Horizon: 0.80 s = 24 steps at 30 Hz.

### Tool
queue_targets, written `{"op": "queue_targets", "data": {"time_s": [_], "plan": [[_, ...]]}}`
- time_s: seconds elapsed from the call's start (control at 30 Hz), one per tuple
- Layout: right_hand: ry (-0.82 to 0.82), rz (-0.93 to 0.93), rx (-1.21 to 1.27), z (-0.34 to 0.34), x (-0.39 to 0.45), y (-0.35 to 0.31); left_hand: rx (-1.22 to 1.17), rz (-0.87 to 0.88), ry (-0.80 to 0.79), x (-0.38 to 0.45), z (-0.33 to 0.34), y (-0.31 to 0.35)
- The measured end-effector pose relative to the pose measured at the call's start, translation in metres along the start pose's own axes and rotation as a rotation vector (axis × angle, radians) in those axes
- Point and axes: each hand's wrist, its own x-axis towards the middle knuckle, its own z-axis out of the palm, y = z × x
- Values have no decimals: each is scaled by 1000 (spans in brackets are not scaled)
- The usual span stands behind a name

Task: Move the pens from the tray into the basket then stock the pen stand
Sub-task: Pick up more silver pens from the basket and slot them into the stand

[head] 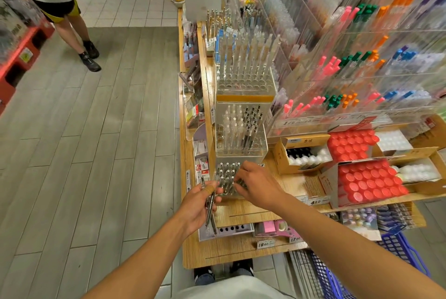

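Note:
My left hand (196, 205) grips a small bundle of dark pens (210, 204), tips pointing down, just left of the clear tiered pen stand (241, 146). The stand's lowest tier (228, 178) holds several dark pens standing in its holes. My right hand (257, 186) reaches over that tier from the right, fingertips pinched at a pen among those in the holes. The blue plastic basket (395, 245) stands on the floor at the lower right, partly hidden by my right arm. No tray of pens can be made out.
The wooden counter (241, 212) carries boxes of red-capped bottles (366, 183) and a box of white bottles (306, 156). Acrylic racks of coloured pens (350, 69) rise behind. A person (60, 9) stands on the grey floor at the upper left.

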Motion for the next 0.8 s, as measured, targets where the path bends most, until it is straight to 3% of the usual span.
{"op": "queue_targets", "data": {"time_s": [0.23,0.43,0.67,0.8], "plan": [[-90,62,23,3,2,-8,-21,14,-6,-6,3,2],[-135,343,599,-8,8,-21,41,16,-54,-11,4,0],[-155,466,884,-18,12,-23,33,6,-119,-10,8,3],[-28,471,910,-26,13,-21,132,41,-21,-8,6,-1]]}}
